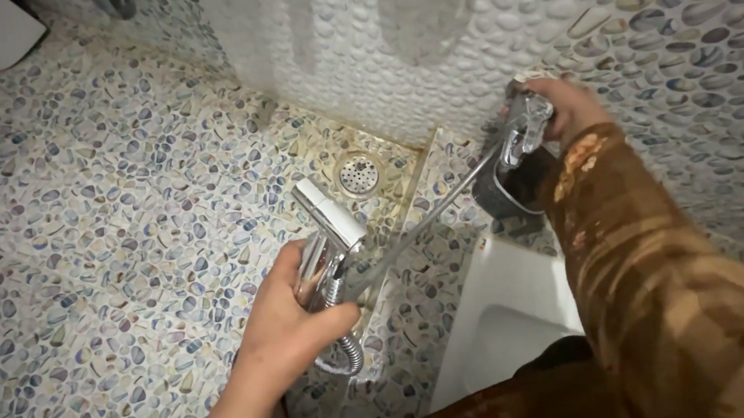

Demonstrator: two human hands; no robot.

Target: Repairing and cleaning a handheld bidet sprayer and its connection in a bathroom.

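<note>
Here our left hand point(287, 313) grips the chrome sprayer point(325, 241) at centre frame, nozzle toward the drain point(357, 174); our right hand point(562, 109) closes on the valve point(524, 131), upper right. Opened too far, water could jet hard — the wet sprayer might slip and soak the floor point(100, 217).

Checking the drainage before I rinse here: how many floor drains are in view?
1. The round metal floor drain sits in the pebble floor near the wall, just beyond the sprayer in the left hand. Others may be hidden outside the view.
</note>
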